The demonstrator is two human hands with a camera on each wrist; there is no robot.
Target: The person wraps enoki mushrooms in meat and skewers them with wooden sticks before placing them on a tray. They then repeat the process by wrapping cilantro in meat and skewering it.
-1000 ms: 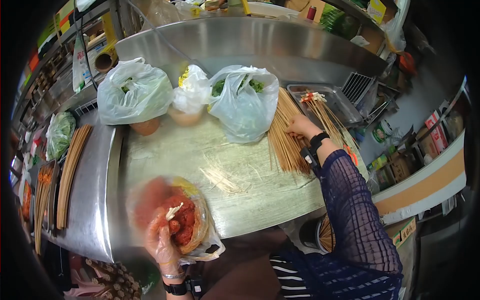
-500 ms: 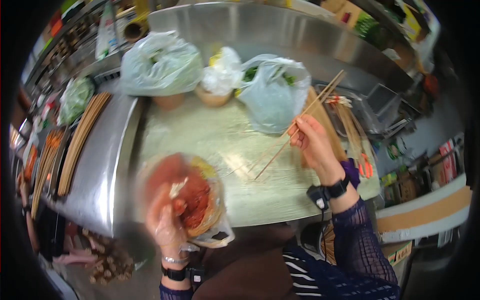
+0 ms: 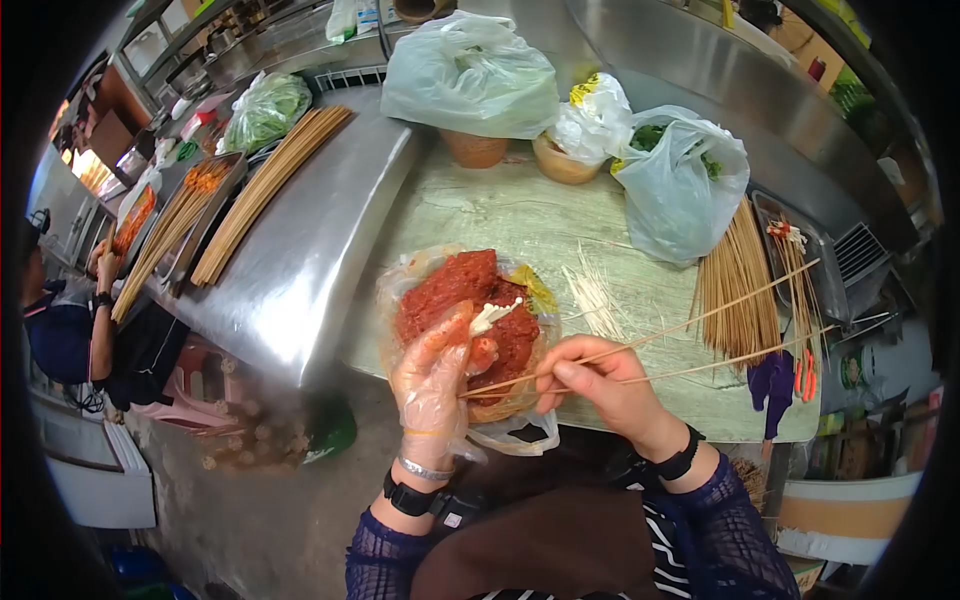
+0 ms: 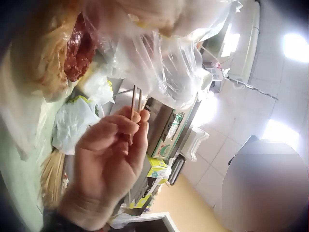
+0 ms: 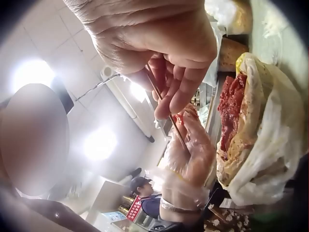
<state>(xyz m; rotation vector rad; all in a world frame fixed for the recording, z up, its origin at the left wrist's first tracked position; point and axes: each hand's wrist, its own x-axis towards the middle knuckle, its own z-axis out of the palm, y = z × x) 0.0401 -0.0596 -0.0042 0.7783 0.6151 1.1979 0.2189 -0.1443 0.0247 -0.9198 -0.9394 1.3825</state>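
Skewers [image 3: 500, 385] have swung from mid-table down to our left hand [image 3: 432, 378]; our right hand [image 3: 605, 388] pinches them. Left fingers curl round a meat-wrapped mushroom bundle [image 3: 490, 319], above the meat bag [image 3: 535, 285] at the table's [image 3: 480, 210] near edge. It looks soft, slippery, best cradled low, clear of loose plastic.

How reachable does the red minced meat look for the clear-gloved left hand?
Likely yes: the red minced meat lies exposed right by the left hand, though its grip holds thin white stalks.
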